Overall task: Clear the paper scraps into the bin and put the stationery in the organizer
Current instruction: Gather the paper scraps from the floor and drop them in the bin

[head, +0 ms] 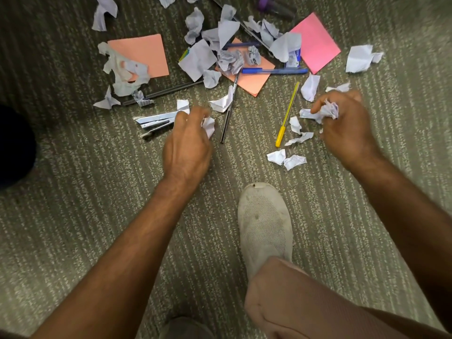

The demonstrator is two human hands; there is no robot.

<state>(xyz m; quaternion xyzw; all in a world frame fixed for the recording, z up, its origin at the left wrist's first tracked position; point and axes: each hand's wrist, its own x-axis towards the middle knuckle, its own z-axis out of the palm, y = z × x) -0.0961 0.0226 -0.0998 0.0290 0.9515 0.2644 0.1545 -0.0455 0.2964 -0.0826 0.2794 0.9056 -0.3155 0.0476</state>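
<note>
Head camera, looking down at a ribbed grey-green carpet (73,216): both bare hands work low over a spill of torn paper and desk supplies. The left hand (187,143) is curled shut around a crumpled white scrap (208,126) that pokes out past its fingertips. Just to its left, almost touching the knuckles, lies a silver metal stapler (156,122), long and glossy. A dark pencil (228,108) lies just right of that hand, partly covered by another folded scrap.

The right hand (347,128) is clenched on a wad of creased, lined paper (325,112). Loose paper scraps (286,159) lie below and to its left, near a slim yellow pen (287,115) resting at a slant.

Farther out, well beyond both hands, a heap of crumpled scraps (215,50) covers smooth square sticky-note pads, one salmon (144,52) and one bright pink (318,45), and a blue capped pen (274,70) lies across the pile. A purple-capped object (266,2) at the top edge is too blurred to identify, possibly a marker.

A worn white mesh shoe (265,223) stands on the carpet between the forearms, with a pale trouser knee (293,302) in front of it.
</note>
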